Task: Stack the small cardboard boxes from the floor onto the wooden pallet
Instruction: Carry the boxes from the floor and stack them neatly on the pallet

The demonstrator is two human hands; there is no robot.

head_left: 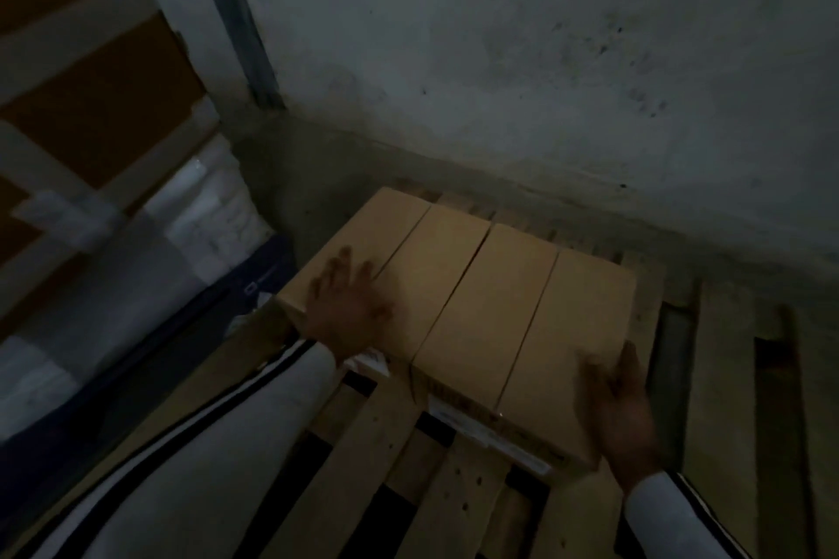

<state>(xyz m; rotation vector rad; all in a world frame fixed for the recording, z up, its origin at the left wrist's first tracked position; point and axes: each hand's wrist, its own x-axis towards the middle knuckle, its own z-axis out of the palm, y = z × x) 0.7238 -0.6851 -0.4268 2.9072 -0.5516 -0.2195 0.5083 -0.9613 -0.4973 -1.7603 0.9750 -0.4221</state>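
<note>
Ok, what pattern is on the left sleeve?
The left sleeve is white with black stripes running lengthwise, seen best in the head view.

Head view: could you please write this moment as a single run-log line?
pallet: four boxes in a row | left hand: flat on leftmost box | right hand: open at near corner of rightmost box

Four small cardboard boxes [377, 231] [431, 277] [490, 309] [572, 331] lie side by side in one row on one wooden pallet [363, 445]. Two hands are in view, the left hand [345, 304] and the right hand [622, 404], each with one white striped sleeve [204, 445] [672, 517]. Larger taped cartons [91, 73] stand at the left, too blurred to count.
</note>
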